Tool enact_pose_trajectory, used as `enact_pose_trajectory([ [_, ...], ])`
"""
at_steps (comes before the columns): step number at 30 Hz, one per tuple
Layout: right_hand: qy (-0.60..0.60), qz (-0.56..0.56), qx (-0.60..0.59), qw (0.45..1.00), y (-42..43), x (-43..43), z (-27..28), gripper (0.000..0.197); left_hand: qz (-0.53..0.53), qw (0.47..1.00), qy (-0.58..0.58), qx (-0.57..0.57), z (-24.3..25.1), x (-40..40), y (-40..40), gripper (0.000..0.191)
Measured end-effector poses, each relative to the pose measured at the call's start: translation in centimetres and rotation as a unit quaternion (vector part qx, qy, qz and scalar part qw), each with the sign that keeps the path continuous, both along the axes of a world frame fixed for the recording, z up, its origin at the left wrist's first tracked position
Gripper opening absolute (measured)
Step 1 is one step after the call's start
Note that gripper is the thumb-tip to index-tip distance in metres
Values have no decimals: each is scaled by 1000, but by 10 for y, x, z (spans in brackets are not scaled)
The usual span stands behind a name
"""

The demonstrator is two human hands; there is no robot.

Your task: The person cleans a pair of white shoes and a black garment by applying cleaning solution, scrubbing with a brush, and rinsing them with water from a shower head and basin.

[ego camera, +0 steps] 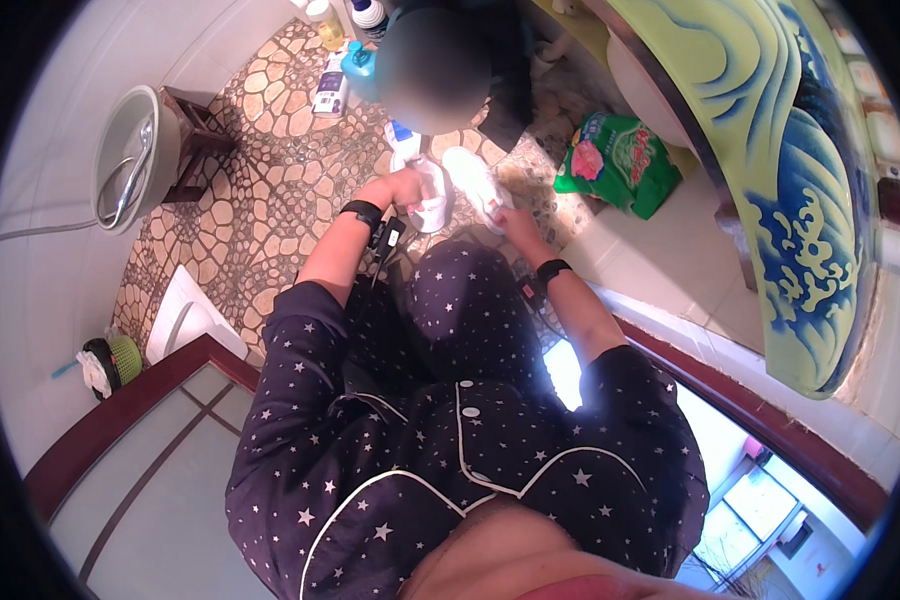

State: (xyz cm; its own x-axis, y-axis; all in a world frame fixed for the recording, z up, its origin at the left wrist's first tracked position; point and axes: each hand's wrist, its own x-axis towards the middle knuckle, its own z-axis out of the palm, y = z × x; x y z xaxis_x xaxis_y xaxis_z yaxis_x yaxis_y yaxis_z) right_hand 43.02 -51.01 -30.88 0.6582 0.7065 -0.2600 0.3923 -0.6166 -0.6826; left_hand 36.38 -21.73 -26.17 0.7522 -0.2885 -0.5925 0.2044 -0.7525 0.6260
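Observation:
Two white shoes lie side by side on the stone-patterned floor in front of my knees. My left hand (409,189) is at the opening of the left white shoe (429,214), its fingers partly inside; whether they grip it is hard to see. My right hand (516,225) has its fingers closed on the near end of the right white shoe (474,176). A white item with a blue patch (403,136) sits just beyond the left shoe. Both wrists wear black bands, with small black devices on cables hanging close by.
Another person (506,67) is close in front, beyond the shoes. A teal pump bottle (358,66) and a white-purple container (331,94) stand ahead left. A grey basin (166,161) rests by a wooden stool (195,150). A green bag (621,161) lies right, under a patterned counter (810,225).

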Motion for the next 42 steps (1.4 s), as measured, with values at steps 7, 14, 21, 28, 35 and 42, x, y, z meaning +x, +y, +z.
enact_pose_trajectory([
  [7,-51,50,137,988,37,-5,30,38,14,1000,25,-1,-10,5,-15,26],
  [14,-15,225,16,974,85,6,43,43,41,997,42,-43,1,2,-11,26],
  [21,67,152,-37,985,77,-11,47,19,171,955,8,-242,-2,-16,18,24],
  [28,-238,271,-118,925,-2,-18,-5,16,283,939,-30,-194,6,-23,45,16],
  [35,-83,322,-172,927,11,-9,0,17,329,941,5,-78,19,-57,68,19],
  [42,-23,202,28,979,130,21,74,19,388,919,-15,-74,77,-84,91,25],
])
